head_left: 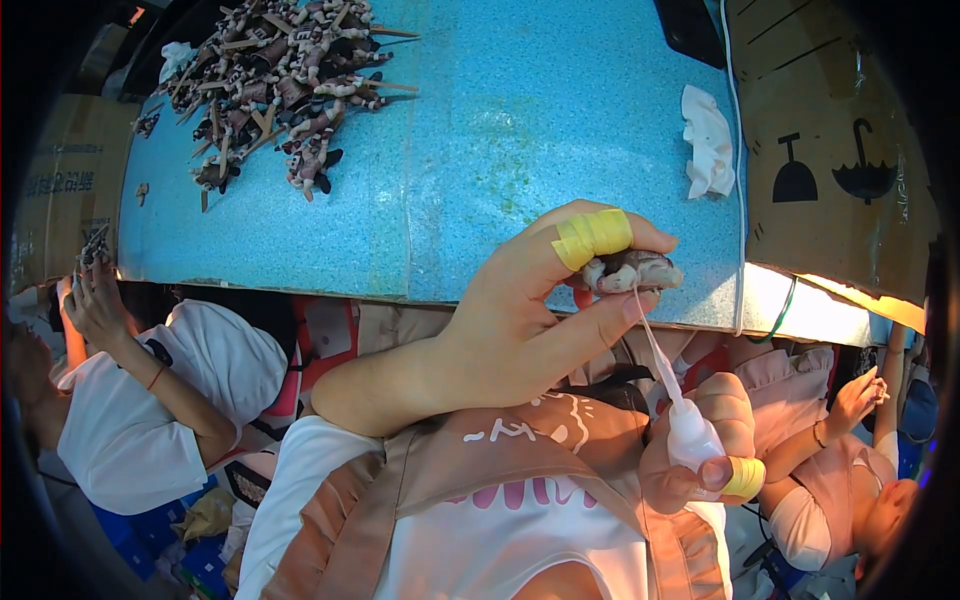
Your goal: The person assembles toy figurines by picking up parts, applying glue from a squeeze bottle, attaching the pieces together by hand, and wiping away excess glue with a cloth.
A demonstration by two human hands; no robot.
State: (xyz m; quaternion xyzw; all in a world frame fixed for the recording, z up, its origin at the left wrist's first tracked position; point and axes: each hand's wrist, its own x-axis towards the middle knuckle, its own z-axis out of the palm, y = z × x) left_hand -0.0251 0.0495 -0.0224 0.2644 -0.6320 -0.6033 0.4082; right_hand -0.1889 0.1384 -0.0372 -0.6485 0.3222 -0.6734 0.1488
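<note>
My left hand [540, 310] is closed around a small brown and cream figurine [640, 272], pinched between thumb and fingers over the table's near edge. Yellow tape wraps one of its fingers. Low in front of my chest, my right hand [715, 435] grips a small white squeeze bottle [692, 440], and its thumb also wears yellow tape. The bottle's long thin nozzle points up, its tip at the figurine beside my left thumb. Whether the tip touches the figurine, I cannot tell. My left hand's grip hides part of the figurine.
A heap of similar figurines with flat wooden sticks [270, 90] covers the far left of the blue table [450, 200]. Crumpled white tissue [707, 142], a white cable [740, 200] and a cardboard box [840, 150] are at right. Co-workers sit on both sides, each holding a small piece.
</note>
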